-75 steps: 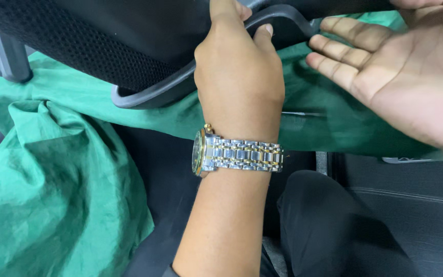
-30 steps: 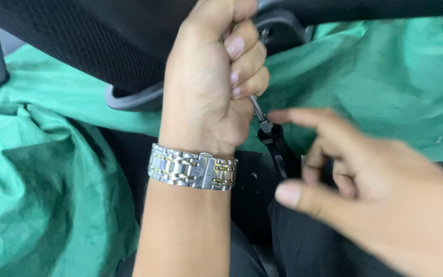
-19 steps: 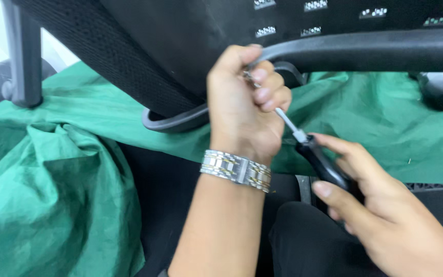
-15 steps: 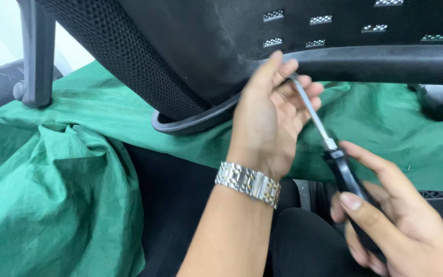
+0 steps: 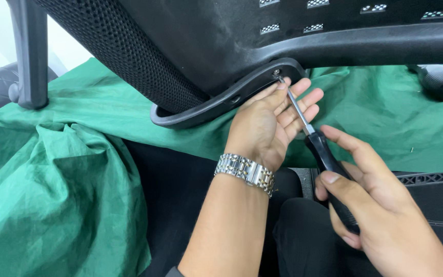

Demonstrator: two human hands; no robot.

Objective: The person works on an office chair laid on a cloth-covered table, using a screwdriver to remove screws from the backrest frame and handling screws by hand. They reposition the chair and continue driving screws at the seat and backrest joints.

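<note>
My right hand [image 5: 385, 210] grips the black handle of a screwdriver [image 5: 329, 164]. Its metal shaft runs up and left, and the tip sits on a screw [image 5: 276, 73] in the curved black plastic bracket [image 5: 216, 102] under a black mesh chair seat [image 5: 190, 36]. My left hand [image 5: 273, 120], with a metal watch [image 5: 244, 172] on the wrist, has its fingers spread; the fingertips rest against the shaft and the bracket beside the screw.
A green cloth [image 5: 62, 195] lies crumpled under the chair and across the left. A black chair armrest post [image 5: 29, 56] stands at top left. A black rounded knob [image 5: 439, 81] lies on the cloth at right. Dark trousers [image 5: 308, 236] fill the bottom centre.
My left hand has let go of its closed grip on the screwdriver and spread its fingers. My right hand took the handle. The tip now sits on the bracket's screw.
</note>
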